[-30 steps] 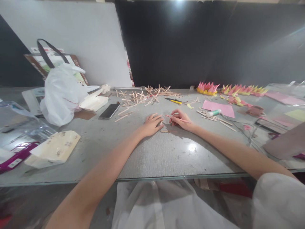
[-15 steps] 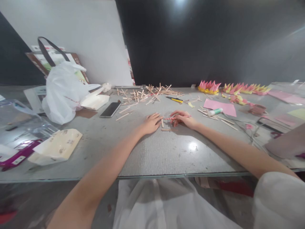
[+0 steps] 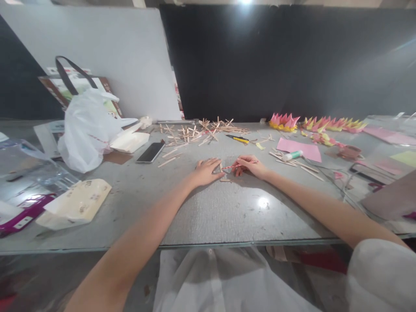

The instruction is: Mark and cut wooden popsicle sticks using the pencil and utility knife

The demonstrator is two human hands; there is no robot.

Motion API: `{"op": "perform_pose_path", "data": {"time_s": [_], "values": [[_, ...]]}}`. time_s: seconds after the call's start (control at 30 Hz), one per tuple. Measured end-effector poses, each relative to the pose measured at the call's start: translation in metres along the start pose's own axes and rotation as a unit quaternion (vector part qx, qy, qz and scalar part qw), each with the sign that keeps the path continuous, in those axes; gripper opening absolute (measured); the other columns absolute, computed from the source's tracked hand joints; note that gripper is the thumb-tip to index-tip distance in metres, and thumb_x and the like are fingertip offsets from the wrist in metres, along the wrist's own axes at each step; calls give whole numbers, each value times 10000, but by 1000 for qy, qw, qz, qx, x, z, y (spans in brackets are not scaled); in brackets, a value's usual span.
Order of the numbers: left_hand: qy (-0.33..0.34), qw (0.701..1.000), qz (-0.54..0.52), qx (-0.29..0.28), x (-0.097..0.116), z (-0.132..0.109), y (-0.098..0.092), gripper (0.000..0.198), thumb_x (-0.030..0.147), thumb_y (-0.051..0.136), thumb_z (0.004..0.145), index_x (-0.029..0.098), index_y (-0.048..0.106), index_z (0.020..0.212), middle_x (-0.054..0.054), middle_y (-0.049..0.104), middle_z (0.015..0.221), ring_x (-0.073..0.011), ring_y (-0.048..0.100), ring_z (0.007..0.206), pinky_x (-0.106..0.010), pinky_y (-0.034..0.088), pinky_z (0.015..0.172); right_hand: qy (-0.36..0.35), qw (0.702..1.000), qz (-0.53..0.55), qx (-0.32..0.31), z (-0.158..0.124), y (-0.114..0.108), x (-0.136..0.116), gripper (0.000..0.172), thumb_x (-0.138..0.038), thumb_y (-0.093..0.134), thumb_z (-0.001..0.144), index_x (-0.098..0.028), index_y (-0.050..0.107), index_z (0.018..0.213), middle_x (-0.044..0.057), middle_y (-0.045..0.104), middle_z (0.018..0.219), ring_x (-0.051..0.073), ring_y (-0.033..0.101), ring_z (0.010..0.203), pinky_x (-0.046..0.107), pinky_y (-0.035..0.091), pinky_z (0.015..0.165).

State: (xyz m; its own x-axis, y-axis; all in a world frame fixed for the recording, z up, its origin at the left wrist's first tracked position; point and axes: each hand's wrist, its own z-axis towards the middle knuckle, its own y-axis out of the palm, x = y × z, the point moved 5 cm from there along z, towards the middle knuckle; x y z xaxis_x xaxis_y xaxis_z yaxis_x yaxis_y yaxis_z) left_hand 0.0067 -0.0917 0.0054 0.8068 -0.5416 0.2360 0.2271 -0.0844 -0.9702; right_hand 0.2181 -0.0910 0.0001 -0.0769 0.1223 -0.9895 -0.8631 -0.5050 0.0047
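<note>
My right hand (image 3: 248,167) is closed around a thin red-and-white striped pencil (image 3: 231,167), held in a writing grip. Its left end meets a small flat wooden stick (image 3: 221,166) lying on the table. On the left, my left hand (image 3: 208,170) lies flat, fingers stretched and thumb apart, with its fingertips at that stick. Another short wooden stick (image 3: 226,180) lies just in front, near the left thumb. Whether the left fingers press on the upright-lying stick is hard to make out.
Behind my hands lie a pile of wooden sticks (image 3: 212,130), a yellow-black cutter (image 3: 238,139) and a phone (image 3: 151,152). Right: pink paper (image 3: 305,150), a glue stick (image 3: 292,155), cables and folded paper flowers (image 3: 284,122). Left: a white plastic bag (image 3: 84,130) and paper tray (image 3: 81,201).
The left thumb has spread away from the fingers, toward the front stick. The pencil's left end has tilted slightly lower as the right hand grips it more tightly. The view has shifted slightly.
</note>
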Motion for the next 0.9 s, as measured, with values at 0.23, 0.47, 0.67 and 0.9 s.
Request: {"op": "perform_pose_path", "data": {"time_s": [0.23, 0.47, 0.67, 0.9], "values": [[2, 1000, -7, 14, -3, 1, 4, 667, 640, 468, 1019, 269, 444, 1572, -137, 386, 1698, -311, 322, 1591, -577, 197, 1279, 23, 1000, 12, 14, 5, -1, 4, 372, -544, 726, 908, -174, 687, 918, 87, 801, 836, 162, 731, 609, 257, 565, 572], [-16, 1000, 2, 19, 0, -1, -2, 576, 659, 525, 988, 308, 548, 1444, -132, 389, 1696, -333, 346, 1571, -610, 237, 1247, 13, 1000, 9, 11, 4, -2, 5, 268, -434, 718, 886, -168, 698, 906, 78, 797, 841, 149, 719, 607, 253, 568, 592], [-5, 1000, 5, 21, 0, -2, -2, 566, 655, 497, 999, 317, 542, 1452, -125, 430, 1672, -330, 369, 1557, -601, 255, 1241, 13, 1000, 3, 10, 4, -2, 6, 215, -382, 687, 886, -168, 699, 903, 87, 803, 870, 155, 732, 634, 247, 562, 588], [-6, 1000, 3, 16, -1, -2, 1, 609, 681, 468, 998, 309, 532, 1475, -134, 408, 1684, -337, 341, 1573, -610, 251, 1243, 13, 1000, -2, 12, 5, -2, 7, 167, -335, 657, 880, -174, 701, 890, 77, 799, 856, 143, 715, 613, 243, 554, 581]]}}
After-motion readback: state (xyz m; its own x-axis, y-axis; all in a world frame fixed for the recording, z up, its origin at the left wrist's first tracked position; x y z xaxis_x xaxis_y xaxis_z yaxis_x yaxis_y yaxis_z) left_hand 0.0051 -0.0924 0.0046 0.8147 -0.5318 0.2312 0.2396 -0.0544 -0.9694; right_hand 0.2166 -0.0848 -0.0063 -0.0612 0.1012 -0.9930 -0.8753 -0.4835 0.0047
